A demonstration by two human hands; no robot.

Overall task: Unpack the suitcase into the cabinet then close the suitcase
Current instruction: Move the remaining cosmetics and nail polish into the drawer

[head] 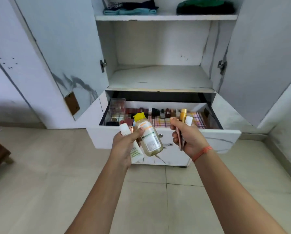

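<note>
Mid-unpack, by the look of it: toiletries brought up to the cabinet (pixel 158 48), not yet set down. Next move probably calls for lowering both handfuls into the drawer (pixel 217 137), letting go one piece at a time, and standing each in a free patch without toppling the row already there. Closing the suitcase judged a long way off.

Left hand (pixel 124 146): curled tight round two items at once.
- Clear bottle (pixel 149 139), yellow cap, tilted with cap toward 11 o'clock, thumb pressed across the label.
- White tube (pixel 129 141) wedged beside it at 9 o'clock, against the palm.

Right hand (pixel 187 139): fisted round a bundle of slim tubes.
- Rose-coloured tube (pixel 179 139) poking out below at 6 o'clock.
- Gold-capped tube (pixel 183 114) and white-capped tube (pixel 188 120) sticking up at 12 to 1 o'clock.
- Exact count in the bundle not readable.
- Orange thread (pixel 203 152) at the wrist.

Outward, at 12 o'clock of both hands: drawer pulled open.
- Checked liner (pixel 197 123) showing toward 1 o'clock.
- Row of small bottles and lipsticks (pixel 163 113) along the back wall.
- Clear organiser box (pixel 117 107) at 10 o'clock.

Further out:
- Folded clothes (pixel 129 9) on the upper shelf, 12 o'clock, top of view.
- Cabinet doors (pixel 62 39) swung wide at 9 and 3 o'clock.
- Suitcase not in view; whereabouts not tellable.
</note>
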